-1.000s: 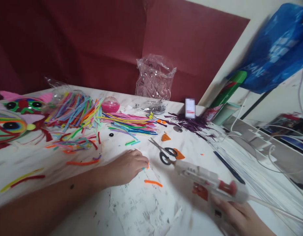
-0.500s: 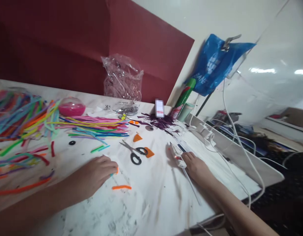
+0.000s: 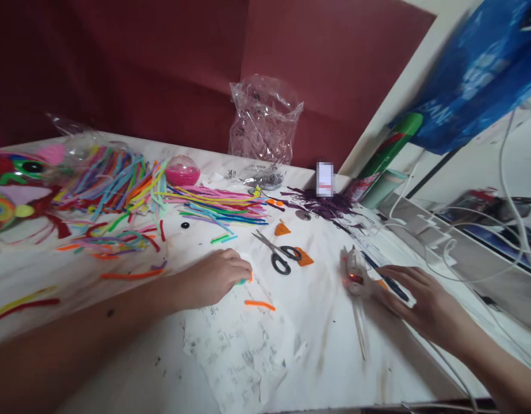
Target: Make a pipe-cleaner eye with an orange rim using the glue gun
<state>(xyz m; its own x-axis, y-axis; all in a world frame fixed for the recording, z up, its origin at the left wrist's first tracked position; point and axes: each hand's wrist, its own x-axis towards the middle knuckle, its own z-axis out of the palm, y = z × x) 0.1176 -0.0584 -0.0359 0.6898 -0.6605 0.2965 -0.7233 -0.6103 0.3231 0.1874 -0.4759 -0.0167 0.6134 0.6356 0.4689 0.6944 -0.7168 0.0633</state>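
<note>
My left hand (image 3: 216, 278) rests on the white table (image 3: 317, 339) with fingers curled, pinching small teal and orange pieces at its fingertips. An orange pipe-cleaner bit (image 3: 259, 304) lies just right of it. My right hand (image 3: 420, 302) lies with fingers spread beside the white glue gun (image 3: 355, 275), which rests on the table with its red light on; the fingers touch or nearly touch its handle. Black-handled scissors (image 3: 277, 255) lie between the hands.
Heaps of coloured pipe cleaners (image 3: 131, 192) cover the left and middle. A pink dome (image 3: 182, 170), a clear plastic bag (image 3: 265, 119), purple threads (image 3: 329, 206), orange felt pieces (image 3: 304, 257) and colourful masks (image 3: 10, 184) sit around. White cables (image 3: 446, 253) and a blue bag (image 3: 472, 86) are at the right.
My right hand carried the glue gun to the right, laid it on the table and has let go of it. The left hand has stayed in place. The camera swung right, then back.
</note>
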